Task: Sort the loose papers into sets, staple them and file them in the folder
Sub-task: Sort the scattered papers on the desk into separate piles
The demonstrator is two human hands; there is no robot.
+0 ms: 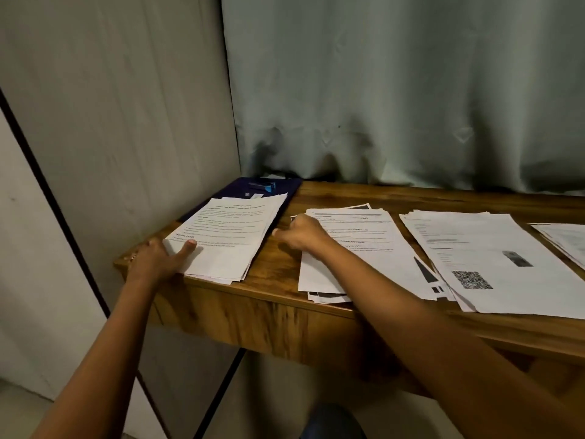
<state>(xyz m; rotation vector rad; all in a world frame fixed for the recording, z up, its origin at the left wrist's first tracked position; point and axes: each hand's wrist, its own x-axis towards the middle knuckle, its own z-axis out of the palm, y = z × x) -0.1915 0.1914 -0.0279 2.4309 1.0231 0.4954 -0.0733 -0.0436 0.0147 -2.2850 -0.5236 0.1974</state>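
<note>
L hand point(155, 259) gripped near corner of 1st paper stack point(231, 236), thumb flat on top | R hand point(300, 232) curled, fingertips at that stack's other edge, hold unclear | 4 stacks on table point(411, 198): 2nd stack point(364, 236) under R wrist, QR-code stack point(474, 248) & 4th stack point(566, 239) beyond | 1 navy folder point(231, 188) under 1st, past L fingertips, 1 blue stapler point(264, 186) on it
</note>
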